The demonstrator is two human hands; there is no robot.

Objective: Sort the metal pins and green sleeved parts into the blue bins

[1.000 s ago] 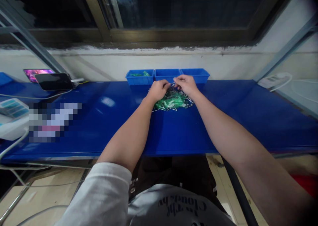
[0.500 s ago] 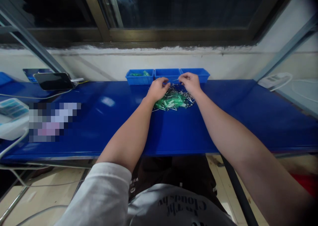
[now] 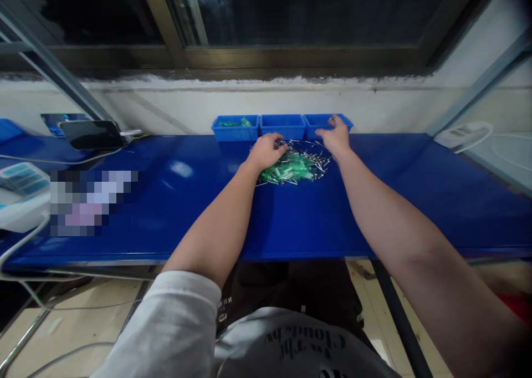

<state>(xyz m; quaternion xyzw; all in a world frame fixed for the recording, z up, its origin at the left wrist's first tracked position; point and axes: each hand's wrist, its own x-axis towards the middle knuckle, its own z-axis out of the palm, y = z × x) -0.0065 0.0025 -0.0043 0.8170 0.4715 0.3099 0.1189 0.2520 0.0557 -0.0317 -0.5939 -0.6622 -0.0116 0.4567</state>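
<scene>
A pile of green plastic pieces (image 3: pixel 291 170) and thin silvery metal pins (image 3: pixel 320 162) lies on the blue table. My left hand (image 3: pixel 267 151) rests at the pile's left rear edge, thumb and fingers curved with a gap between them. Nothing shows in its grasp. At the front of the right blue bin (image 3: pixel 310 127), my right hand (image 3: pixel 336 137) is raised with thumb and fingers apart. I see nothing held there. The middle blue bin (image 3: pixel 282 126) stands beside it, and the left blue bin (image 3: pixel 235 132) contains green pieces (image 3: pixel 245 122).
The blue table (image 3: pixel 199 212) runs along a wall below a window. On the left are a phone (image 3: pixel 92 134) propped up, a white device (image 3: pixel 25 200) and a blurred-out patch. Another white device (image 3: pixel 461 134) with a cable stands at right.
My right hand has moved right and away from the pile to the right bin, its fingers parting. The thin pin between the hands no longer shows. My left hand has barely moved.
</scene>
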